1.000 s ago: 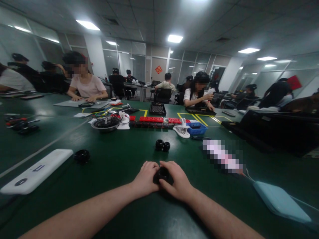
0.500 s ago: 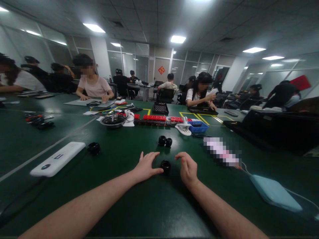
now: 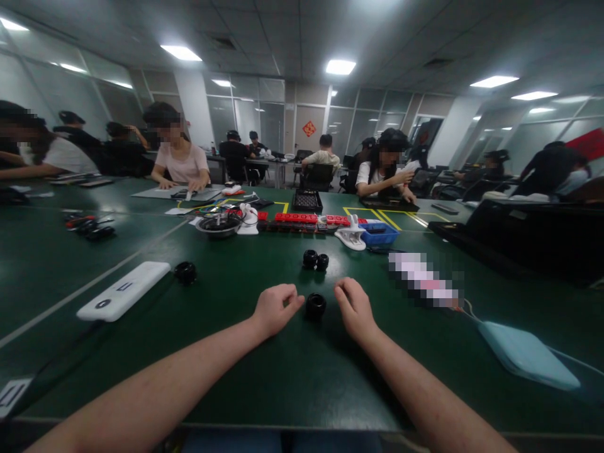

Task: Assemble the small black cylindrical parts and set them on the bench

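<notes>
A small black round part (image 3: 316, 306) stands on the green table (image 3: 264, 371) between my two hands. My left hand (image 3: 275, 309) rests just left of it with the fingers curled into a loose fist, holding nothing. Just right of the part, my right hand (image 3: 355, 307) also has its fingers curled in, with nothing in them. Neither hand touches the part. Two more black round parts (image 3: 316, 260) sit side by side a little farther away.
A white flat device (image 3: 123, 291) and another black part (image 3: 185, 272) lie to the left. A light blue pouch (image 3: 526, 355) lies at the right. Red blocks (image 3: 311, 219), a blue tray (image 3: 380, 234) and a cabled dish (image 3: 218, 224) sit farther back. Other people work at the surrounding tables.
Both hands let go of the black part and drew apart, then curled their fingers in. The part now stands free on the table. The camera view shifted slightly.
</notes>
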### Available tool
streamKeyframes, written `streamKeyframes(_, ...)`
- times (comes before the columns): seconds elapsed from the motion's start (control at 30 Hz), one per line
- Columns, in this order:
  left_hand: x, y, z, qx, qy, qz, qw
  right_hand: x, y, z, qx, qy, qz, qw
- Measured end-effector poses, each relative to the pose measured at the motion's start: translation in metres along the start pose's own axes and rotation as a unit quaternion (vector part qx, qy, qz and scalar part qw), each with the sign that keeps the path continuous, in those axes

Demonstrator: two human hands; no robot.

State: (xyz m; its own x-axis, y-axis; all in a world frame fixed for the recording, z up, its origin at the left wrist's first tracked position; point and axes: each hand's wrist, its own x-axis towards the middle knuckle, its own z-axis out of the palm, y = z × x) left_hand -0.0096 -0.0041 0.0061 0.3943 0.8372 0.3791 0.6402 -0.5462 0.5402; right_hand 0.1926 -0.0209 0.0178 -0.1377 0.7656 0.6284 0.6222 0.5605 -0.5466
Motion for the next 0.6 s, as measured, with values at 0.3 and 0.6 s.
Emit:
streamKeyframes(0.3, 0.009, -0.002, 0.018, 0.058, -0.059, 0.052, 0.995, 0.002, 0.002, 0.013, -0.051, -0.124, 0.017, 0.991)
streamKeyframes(0.6, 0.012, -0.009, 0.019, 0.03, -0.085, 0.046, 0.995, 0.001, -0.005, 0.006, -0.005, -0.191, -0.028, 0.981)
